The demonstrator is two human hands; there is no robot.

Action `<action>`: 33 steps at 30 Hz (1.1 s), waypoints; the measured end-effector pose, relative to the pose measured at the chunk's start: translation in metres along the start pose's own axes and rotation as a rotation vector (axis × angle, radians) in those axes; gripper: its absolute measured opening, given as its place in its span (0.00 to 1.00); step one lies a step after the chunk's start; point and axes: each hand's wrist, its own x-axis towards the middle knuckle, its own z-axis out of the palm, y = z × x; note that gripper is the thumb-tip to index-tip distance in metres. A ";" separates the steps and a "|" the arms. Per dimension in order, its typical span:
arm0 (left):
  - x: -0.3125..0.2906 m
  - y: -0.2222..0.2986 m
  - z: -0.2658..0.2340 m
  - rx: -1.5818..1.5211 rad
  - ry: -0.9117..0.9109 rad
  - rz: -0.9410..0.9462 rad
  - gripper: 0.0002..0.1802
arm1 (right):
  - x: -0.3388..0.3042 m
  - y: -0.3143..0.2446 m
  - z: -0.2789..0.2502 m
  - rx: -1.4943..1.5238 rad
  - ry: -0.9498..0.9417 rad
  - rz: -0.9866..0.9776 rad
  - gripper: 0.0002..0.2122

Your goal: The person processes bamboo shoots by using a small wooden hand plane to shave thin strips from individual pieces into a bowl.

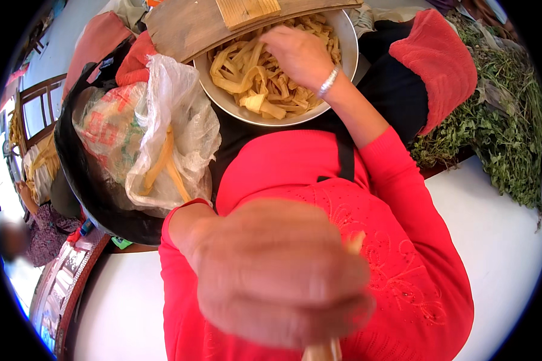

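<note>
My left hand (283,274) is raised very near the camera and smeared by motion. Its fingers are curled into a fist; a yellowish bit (355,242) peeks out at the knuckles, and a tan end (322,351) sticks out below. These look like parts of a yellow strip. My right hand (298,53), with a silver bracelet (328,82) at the wrist, reaches into a metal basin (223,107) on my lap. The basin holds many yellow, flat, dried-looking strips (247,69). The right fingers bend down among them, their tips partly hidden.
A wooden board (190,33) covers the basin's far edge. On the left, a black tub (78,180) contains a clear plastic bag (186,114) with yellow strips on it. Green leafy stalks (494,126) are heaped at the right. Another person (48,234) is at the far left.
</note>
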 end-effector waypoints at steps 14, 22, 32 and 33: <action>-0.023 -0.019 0.031 0.347 0.222 0.127 0.07 | -0.019 -0.032 0.014 -0.267 -0.422 0.031 0.17; -0.018 -0.139 -0.001 0.868 0.278 -0.284 0.16 | -0.049 -0.035 -0.008 0.773 -0.002 0.023 0.07; -0.034 -0.034 -0.010 0.579 0.205 -0.392 0.12 | -0.066 -0.088 -0.144 0.857 -0.386 0.180 0.06; -0.032 -0.011 -0.018 0.611 0.150 -0.389 0.15 | -0.069 -0.089 -0.152 0.854 -0.436 0.115 0.07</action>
